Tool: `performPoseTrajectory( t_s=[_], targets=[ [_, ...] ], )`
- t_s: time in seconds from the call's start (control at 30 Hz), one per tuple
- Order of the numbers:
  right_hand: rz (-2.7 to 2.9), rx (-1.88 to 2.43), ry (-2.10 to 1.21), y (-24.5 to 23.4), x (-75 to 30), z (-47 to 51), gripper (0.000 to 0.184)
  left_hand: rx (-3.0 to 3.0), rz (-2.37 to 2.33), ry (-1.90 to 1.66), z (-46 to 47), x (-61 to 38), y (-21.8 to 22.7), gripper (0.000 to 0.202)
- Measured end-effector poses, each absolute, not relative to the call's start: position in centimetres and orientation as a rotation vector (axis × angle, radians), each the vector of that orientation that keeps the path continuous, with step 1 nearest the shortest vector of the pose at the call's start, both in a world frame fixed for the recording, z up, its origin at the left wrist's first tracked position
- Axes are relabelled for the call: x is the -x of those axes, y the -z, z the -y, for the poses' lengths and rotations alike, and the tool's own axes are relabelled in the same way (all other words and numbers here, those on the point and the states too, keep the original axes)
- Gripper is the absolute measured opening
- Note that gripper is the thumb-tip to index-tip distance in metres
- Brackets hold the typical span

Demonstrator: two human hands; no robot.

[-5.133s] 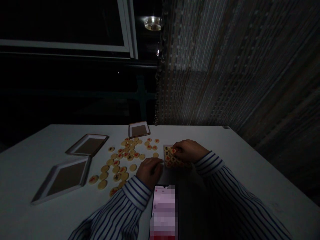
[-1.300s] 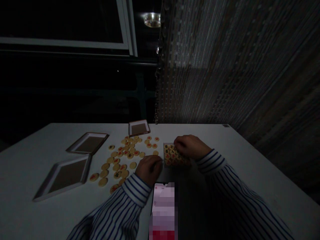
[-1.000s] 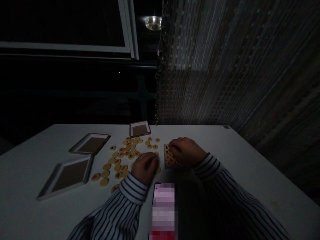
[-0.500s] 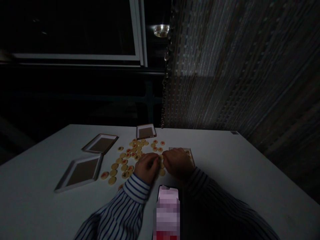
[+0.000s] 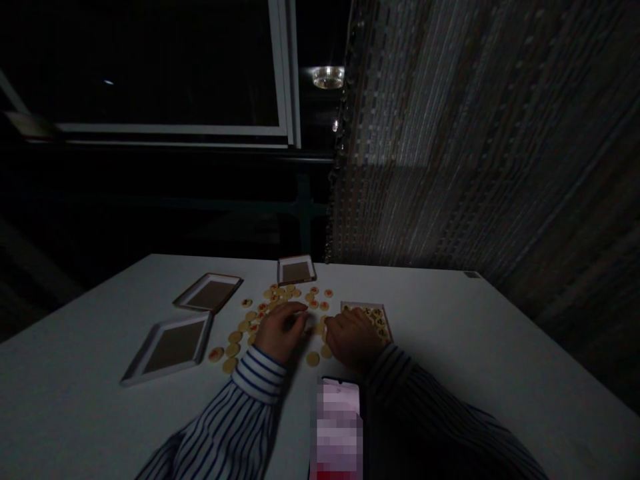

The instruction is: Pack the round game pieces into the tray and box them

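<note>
Round wooden Chinese chess pieces [image 5: 235, 337], some marked in red or black, lie loosely scattered in the dim light. Over their right side hovers my left hand [image 5: 277, 335], with thumb and forefinger curved and a gap between the tips; it appears to hold nothing. My right hand [image 5: 353, 339] is curled, fingertips down beside a few plain-faced pieces [image 5: 313, 359]. Whatever its fingers grip is hidden. Partly beneath that hand is a shallow box [image 5: 389, 327] with black-marked pieces [image 5: 379, 321] set in it.
Three other shallow box parts, one at the back [image 5: 296, 270] and two at the left [image 5: 209, 293] [image 5: 167, 343], rest on the white table [image 5: 440, 373]. A phone [image 5: 340, 427] lies at the front. Behind the table hangs a string curtain [image 5: 410, 133].
My left hand has moved left, away from the right hand, its thumb and forefinger further apart. My right hand has shifted slightly, showing more of the box. The camera view has tilted a little.
</note>
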State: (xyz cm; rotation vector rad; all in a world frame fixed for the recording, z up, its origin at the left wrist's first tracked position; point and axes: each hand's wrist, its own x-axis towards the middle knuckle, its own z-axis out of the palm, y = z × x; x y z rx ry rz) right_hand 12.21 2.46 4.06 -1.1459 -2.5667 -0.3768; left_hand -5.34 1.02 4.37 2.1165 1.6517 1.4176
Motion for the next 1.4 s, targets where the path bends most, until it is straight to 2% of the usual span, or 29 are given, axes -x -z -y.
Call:
performPoseTrajectory(
  t_s=[0.17,0.33,0.5,0.77,1.4],
  targets=[
    [2.567,1.121,0.37,-3.9,-12.2,-2.5,0.019,-2.035,-1.843,-1.361,-1.6,9.5,-5.3,0.023],
    [2.57,1.145,0.344,-3.9,-12.3,-2.8,0.019,-2.011,-2.025,-1.377,-2.0,13.4,-3.6,0.021],
    [2.586,1.189,0.296,-4.9,-12.1,-3.0,0.021,-2.102,-2.142,-1.081,-2.4,15.4,-2.2,0.029],
    [2.658,1.138,0.259,-7.3,-9.1,-3.1,0.017,-2.03,-2.339,-0.592,-1.8,15.0,-2.7,0.032],
    [2.442,0.95,0.025,-3.6,-5.7,-4.2,0.018,-1.969,-2.522,-0.697,-2.9,13.5,-1.2,0.03]
  ],
)
